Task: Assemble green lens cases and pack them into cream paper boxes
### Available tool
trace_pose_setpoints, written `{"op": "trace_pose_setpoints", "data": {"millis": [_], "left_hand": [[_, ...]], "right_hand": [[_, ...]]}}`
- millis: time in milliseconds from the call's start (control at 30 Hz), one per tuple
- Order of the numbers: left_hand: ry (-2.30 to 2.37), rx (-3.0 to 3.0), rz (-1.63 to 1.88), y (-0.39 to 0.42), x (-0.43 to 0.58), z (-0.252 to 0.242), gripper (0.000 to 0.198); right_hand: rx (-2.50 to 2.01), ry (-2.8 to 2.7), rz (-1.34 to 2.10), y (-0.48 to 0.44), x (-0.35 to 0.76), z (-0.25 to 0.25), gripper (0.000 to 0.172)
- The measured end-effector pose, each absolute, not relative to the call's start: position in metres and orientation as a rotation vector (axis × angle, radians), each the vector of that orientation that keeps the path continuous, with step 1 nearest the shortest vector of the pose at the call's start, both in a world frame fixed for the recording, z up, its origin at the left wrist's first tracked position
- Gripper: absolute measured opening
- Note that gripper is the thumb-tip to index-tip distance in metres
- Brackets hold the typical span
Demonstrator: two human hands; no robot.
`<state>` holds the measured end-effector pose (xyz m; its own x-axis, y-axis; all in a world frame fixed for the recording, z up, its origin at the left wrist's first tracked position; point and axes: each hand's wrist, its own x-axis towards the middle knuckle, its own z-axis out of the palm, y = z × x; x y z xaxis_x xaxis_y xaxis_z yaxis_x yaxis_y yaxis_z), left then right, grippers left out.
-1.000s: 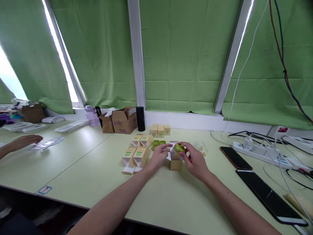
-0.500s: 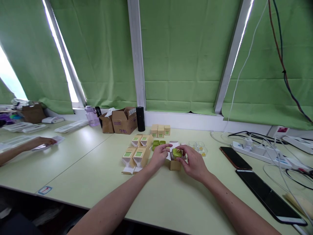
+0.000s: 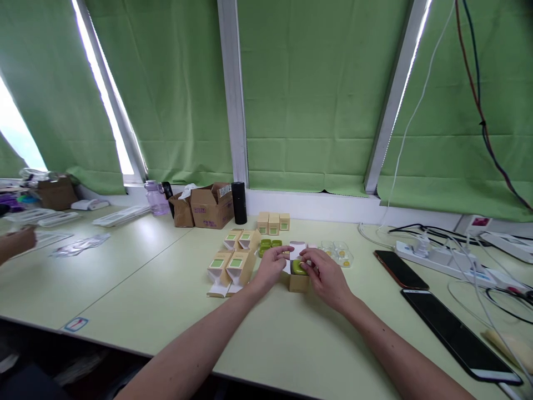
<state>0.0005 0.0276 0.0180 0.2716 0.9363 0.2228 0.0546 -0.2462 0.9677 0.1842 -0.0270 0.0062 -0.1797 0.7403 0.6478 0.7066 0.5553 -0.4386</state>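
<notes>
A small brown cardboard box [image 3: 298, 284] stands upright in front of me with its white flaps folded out. Inside its mouth sits a glossy green rounded-square case [image 3: 298, 268], its top still showing. My right hand [image 3: 328, 276] has thumb and fingers closed on the right side of that case. At the box's left side is my left hand [image 3: 270, 268], its fingers curled about the white flap, index finger reaching across behind. Just behind the left hand lie several green cases [image 3: 266, 244]. A clear plastic tray [image 3: 339, 251] with yellow bits is beyond my right hand.
Several open boxes [image 3: 234, 264] lie to the left, and three closed boxes [image 3: 273, 223] stand behind. Two phones [image 3: 452, 328] and a power strip [image 3: 441, 261] with cables are at right. A black cylinder [image 3: 239, 203] and carton [image 3: 211, 206] stand farther back. A co-worker's hand [image 3: 20, 240] is far left.
The green case has gone down into the box, and the yellow loop on it no longer shows. My right fingers have drawn together. The co-worker's hand has moved left, off the plastic packets.
</notes>
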Motion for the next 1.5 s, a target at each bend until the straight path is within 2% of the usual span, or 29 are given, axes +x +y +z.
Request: {"op": "trace_pose_setpoints", "data": {"millis": [800, 1167, 1500], "left_hand": [[0.927, 1.504, 1.133, 0.025, 0.002, 0.022, 0.052], [0.925, 1.492, 1.12, 0.024, 0.002, 0.023, 0.051], [0.903, 1.547, 1.137, 0.026, 0.0, 0.02, 0.045]], "right_hand": [[-1.176, -1.776, 0.225, -0.02, 0.183, -0.002, 0.021], [-1.151, -1.759, 0.18, -0.021, 0.182, -0.003, 0.021], [-1.208, -1.508, 0.277, -0.013, 0.191, -0.001, 0.023]]}}
